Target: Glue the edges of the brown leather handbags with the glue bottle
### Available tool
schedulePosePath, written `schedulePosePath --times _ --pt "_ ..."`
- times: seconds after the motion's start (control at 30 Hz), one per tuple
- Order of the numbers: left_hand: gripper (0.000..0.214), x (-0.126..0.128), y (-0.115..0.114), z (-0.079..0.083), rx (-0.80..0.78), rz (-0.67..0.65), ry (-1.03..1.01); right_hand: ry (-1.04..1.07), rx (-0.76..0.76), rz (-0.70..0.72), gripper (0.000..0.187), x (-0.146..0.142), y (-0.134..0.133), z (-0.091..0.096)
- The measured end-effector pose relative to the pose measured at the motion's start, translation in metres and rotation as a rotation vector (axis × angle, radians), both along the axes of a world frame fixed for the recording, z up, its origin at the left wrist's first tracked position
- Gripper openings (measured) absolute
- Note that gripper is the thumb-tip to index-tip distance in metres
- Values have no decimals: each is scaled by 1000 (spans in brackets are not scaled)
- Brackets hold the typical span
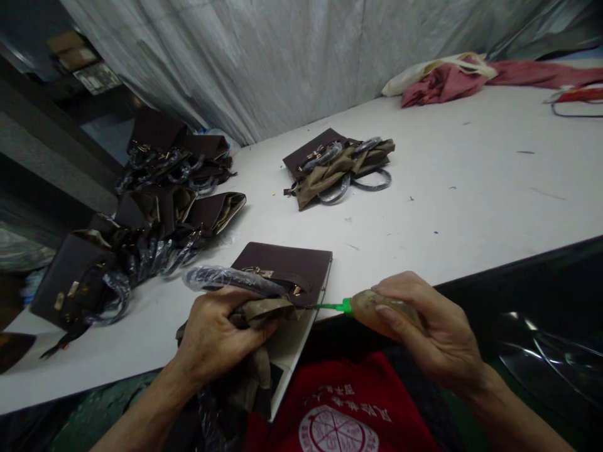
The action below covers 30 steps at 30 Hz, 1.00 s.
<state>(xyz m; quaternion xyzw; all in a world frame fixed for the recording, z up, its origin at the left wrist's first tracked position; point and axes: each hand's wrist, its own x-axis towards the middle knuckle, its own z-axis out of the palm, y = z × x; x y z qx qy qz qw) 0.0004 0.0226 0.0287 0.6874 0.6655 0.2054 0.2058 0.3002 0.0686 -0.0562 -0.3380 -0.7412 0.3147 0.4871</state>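
Observation:
A dark brown handbag (301,263) lies at the table's near edge with its olive-brown lining pulled out. My left hand (221,333) is closed around the bunched lining (264,311), beside a plastic-wrapped handle (235,279). In my right hand (433,333) is a squeeze bottle (377,314) of yellowish, translucent material with a thin green nozzle (332,306). The nozzle tip points left and reaches the bag's edge by the lining; whether it touches cannot be made out. Part of the bag is hidden beneath my left hand.
Another brown bag (339,163) with its lining out lies farther back on the white table (471,188). Several similar bags (160,213) are piled at the left. Pink cloth (447,81) lies at the back right. A grey sheet (292,56) hangs behind the table.

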Motion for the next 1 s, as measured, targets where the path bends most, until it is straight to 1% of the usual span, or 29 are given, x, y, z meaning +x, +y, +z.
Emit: schedulePosePath --times 0.07,0.13,0.17,0.27,0.3,0.4,0.53,0.57,0.67,0.7,0.8,0.83,0.93,0.97,1.0 --pt "22 0 0 0 6 1 11 -13 34 11 21 0 -3 2" --pt "23 1 0 -1 0 6 14 -27 27 66 23 0 -5 4" --pt "23 1 0 -1 -2 9 12 -28 31 72 23 0 -6 4" --pt "22 2 1 -1 8 3 10 -39 65 -2 25 2 -6 3" --pt "21 2 2 0 12 -3 15 -42 58 -2 25 2 -6 2" --pt "19 4 3 1 31 -4 34 -35 19 75 25 1 -6 2" --pt "19 5 3 2 68 2 37 -34 74 16 27 0 -10 8" --pt "20 5 3 2 76 -1 40 -35 60 33 26 0 -11 10" --pt "18 5 3 0 95 -12 54 -8 16 150 30 0 -15 15" --pt "17 5 3 -1 102 -13 55 3 34 159 32 1 -16 16" --pt "16 5 4 -3 124 -13 58 0 110 114 35 1 -20 17" --pt "17 5 4 -3 132 -18 64 -1 113 124 35 1 -21 17" --pt "19 6 4 -3 153 -33 74 32 57 239 39 2 -25 18" --pt "19 6 4 -3 156 -29 67 44 51 245 40 2 -27 19" --pt "18 6 4 -3 157 -23 56 46 59 220 40 1 -28 20"
